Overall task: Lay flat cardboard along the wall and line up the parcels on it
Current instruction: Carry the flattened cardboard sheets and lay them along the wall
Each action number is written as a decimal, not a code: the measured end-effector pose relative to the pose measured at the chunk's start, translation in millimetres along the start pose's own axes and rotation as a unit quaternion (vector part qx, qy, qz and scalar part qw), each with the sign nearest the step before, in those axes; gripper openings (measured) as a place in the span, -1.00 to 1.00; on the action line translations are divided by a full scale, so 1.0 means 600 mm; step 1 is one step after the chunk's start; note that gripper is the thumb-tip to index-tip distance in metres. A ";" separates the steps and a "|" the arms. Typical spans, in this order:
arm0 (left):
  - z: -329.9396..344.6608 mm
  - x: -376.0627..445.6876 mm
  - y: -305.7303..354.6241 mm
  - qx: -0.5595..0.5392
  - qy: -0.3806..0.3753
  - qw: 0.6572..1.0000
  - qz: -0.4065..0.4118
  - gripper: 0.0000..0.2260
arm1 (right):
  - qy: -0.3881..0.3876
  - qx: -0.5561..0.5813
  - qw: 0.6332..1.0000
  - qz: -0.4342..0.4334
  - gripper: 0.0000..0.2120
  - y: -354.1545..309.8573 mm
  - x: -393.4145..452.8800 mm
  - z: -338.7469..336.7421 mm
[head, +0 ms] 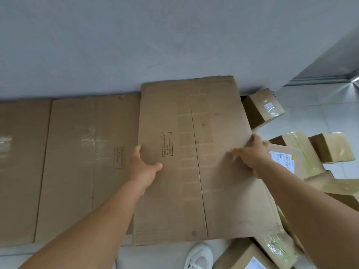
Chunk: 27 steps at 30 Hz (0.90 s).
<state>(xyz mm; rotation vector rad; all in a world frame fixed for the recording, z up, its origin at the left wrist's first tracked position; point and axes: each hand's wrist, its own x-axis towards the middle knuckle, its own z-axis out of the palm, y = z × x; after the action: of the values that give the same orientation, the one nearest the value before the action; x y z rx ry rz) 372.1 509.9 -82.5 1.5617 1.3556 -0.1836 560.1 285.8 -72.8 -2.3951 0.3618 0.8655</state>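
Against the grey wall (136, 45), a flattened cardboard sheet (186, 152) is held by both side edges.
Left hand (142, 166) and right hand (252, 154) pinch it, thumbs on top; it looks light, stiff, creased; 2 edge grips suit; parcels (264, 107) wait right.

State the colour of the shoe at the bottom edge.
White; the lace-up shoe shows in the head view.

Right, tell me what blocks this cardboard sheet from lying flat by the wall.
A taped parcel sits against the wall at the cardboard sheet's far right corner, and more parcels lie under its right edge by the right hand.
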 end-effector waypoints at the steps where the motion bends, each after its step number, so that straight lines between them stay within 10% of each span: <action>1: 0.003 0.006 -0.006 0.017 -0.002 1.000 0.002 -0.15 | -0.001 0.003 1.000 0.000 -0.24 0.007 0.006 0.011; 11: 0.090 0.006 -0.032 0.211 -0.199 0.950 0.118 -0.09 | -0.139 0.124 0.982 0.024 -0.09 0.044 0.015 0.145; 18: 0.106 -0.020 -0.075 0.419 -0.256 0.859 0.143 -0.07 | -0.090 0.057 0.994 -0.031 -0.06 0.076 -0.034 0.201; 27: 0.159 -0.052 -0.122 0.530 -0.261 0.786 0.185 -0.01 | -0.019 0.031 0.980 0.197 -0.05 0.237 -0.053 0.149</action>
<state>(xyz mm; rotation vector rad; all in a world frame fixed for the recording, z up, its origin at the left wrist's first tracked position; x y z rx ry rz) 346.9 407.4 -148.6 2.3884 0.4137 -1.2006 431.4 225.6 -167.8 -2.2804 0.8554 1.0505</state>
